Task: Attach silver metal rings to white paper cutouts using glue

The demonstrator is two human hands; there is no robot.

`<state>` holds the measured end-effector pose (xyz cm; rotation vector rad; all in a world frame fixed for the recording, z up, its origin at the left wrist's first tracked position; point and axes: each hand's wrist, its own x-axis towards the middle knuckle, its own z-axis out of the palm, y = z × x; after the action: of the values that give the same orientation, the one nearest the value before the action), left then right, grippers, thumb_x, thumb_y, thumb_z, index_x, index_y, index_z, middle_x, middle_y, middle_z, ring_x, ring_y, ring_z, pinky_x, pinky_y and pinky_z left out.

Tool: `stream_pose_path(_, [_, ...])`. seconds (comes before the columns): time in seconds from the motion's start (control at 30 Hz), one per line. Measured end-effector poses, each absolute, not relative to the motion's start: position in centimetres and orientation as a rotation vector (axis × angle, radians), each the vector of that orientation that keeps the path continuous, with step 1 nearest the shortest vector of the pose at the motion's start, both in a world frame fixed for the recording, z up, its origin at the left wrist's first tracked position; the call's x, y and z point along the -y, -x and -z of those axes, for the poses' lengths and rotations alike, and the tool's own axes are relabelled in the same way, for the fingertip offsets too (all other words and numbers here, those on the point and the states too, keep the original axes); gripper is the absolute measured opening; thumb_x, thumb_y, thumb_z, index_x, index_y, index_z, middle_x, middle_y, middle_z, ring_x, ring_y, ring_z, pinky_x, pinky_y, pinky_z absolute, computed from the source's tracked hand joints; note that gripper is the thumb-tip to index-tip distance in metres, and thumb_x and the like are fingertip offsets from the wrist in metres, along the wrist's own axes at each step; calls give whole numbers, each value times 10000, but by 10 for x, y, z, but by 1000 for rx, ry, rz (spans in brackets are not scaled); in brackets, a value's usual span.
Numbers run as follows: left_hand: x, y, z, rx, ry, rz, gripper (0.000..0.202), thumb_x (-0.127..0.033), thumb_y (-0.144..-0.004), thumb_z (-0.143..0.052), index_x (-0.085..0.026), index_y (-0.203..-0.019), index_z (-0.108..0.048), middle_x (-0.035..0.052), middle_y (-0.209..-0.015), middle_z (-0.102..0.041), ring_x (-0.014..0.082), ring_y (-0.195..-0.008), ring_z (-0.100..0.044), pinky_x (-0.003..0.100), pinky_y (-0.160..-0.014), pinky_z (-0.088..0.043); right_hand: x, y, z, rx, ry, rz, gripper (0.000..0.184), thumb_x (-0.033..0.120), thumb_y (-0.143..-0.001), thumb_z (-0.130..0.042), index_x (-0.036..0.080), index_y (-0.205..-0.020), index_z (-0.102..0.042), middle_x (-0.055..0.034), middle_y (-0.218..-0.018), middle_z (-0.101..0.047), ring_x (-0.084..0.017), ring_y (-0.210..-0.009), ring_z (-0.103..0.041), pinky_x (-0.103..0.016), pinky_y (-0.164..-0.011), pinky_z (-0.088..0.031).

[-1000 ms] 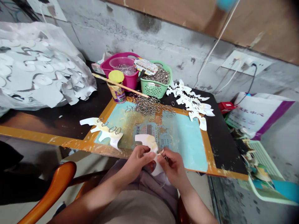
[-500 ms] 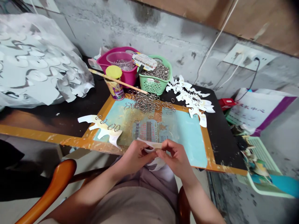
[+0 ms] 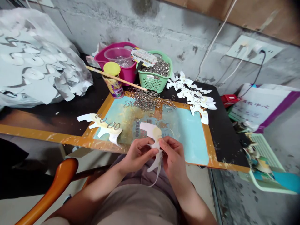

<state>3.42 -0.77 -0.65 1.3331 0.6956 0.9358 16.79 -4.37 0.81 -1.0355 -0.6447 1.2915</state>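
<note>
The white paper cutout point(image 3: 151, 131) stands on end between your hands, its long axis running roughly up and down, its narrow tail hanging below them over your lap. Your right hand point(image 3: 173, 156) pinches it near mid-length, fingers closed on the paper; your left hand point(image 3: 140, 154) curls against its other side, about as near. Whether a ring sits in your fingers, I can't tell from this view. Ahead, steel split rings point(image 3: 146, 101) lie heaped at the edge of the blue printed board point(image 3: 192, 140), and another paper cutout point(image 3: 103, 128) lies on it with rings on top.
</note>
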Motion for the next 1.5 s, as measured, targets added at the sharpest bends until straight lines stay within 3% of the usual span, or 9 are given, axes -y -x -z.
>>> stream_pose_path(0.17, [7,-36,3,-685,-1096,-834,408,-530,-790,-767,-145,-800,-631,-17,-614,-557,84,-483,-494,176,-464,-412,42,-171,-1,831,1152,-1196,316,350,-889,-700,181,-657,-568,51,-576,-477,-89,-524,-371,-223,-493,-295])
stream_pose_path(0.27, [5,-37,4,-743,-1103,-832,394,-496,-817,-756,-133,-716,-642,-15,-580,-544,80,-460,-498,174,-450,-408,38,-176,-1,808,1135,-1318,327,389,-864,-719,190,-656,-564,48,-563,-503,-94,-492,-411,-223,-477,-326])
stream_pose_path(0.37, [4,-38,10,-761,-952,-913,388,-455,-819,-769,-143,-656,-605,-44,-531,-482,47,-413,-415,156,-424,-362,31,-188,-3,824,1061,-1516,327,449,-822,-756,193,-703,-591,38,-607,-544,-102,-508,-457,-226,-504,-374])
stream_pose_path(0.5, [3,-40,15,-738,-734,-1008,401,-451,-789,-802,-165,-657,-554,-93,-462,-379,17,-358,-260,136,-371,-219,26,-205,-7,1042,1034,-1592,346,519,-855,-715,198,-978,-674,-13,-810,-636,-134,-652,-544,-235,-586,-429])
stream_pose_path(0.63, [5,-41,11,-729,-723,-1026,410,-454,-782,-808,-165,-648,-549,-102,-434,-364,14,-339,-242,135,-360,-197,29,-206,-8,1201,1124,-1486,309,444,-911,-685,194,-761,-583,27,-666,-527,-110,-615,-454,-208,-540,-341])
stream_pose_path(0.93, [6,-38,11,-777,-739,-1048,416,-449,-793,-800,-165,-638,-540,-100,-439,-369,9,-351,-247,124,-366,-216,35,-190,1,1217,1033,-1435,349,473,-937,-626,179,-750,-595,38,-645,-447,-98,-572,-328,-241,-519,-250])
stream_pose_path(1.13, [5,-34,12,-787,-707,-1006,480,-617,-645,-832,-174,-689,-651,-9,-572,-592,113,-434,-533,222,-401,-449,37,-194,-13,1341,1099,-1356,365,426,-941,-631,181,-670,-613,3,-668,-514,-128,-617,-400,-263,-565,-308])
stream_pose_path(1.33, [12,-42,0,-710,-634,-950,502,-510,-674,-847,-157,-517,-527,-83,-394,-367,10,-314,-248,145,-316,-202,42,-185,-10,1216,977,-1424,401,526,-863,-686,206,-628,-637,-28,-692,-563,-185,-687,-489,-324,-678,-423])
stream_pose_path(1.5, [14,-50,6,-737,-513,-957,531,-542,-591,-880,-170,-524,-507,-92,-362,-382,15,-262,-253,148,-277,-201,44,-180,15,1027,911,-1457,368,525,-831,-728,217,-643,-656,-35,-729,-610,-188,-698,-531,-309,-668,-442])
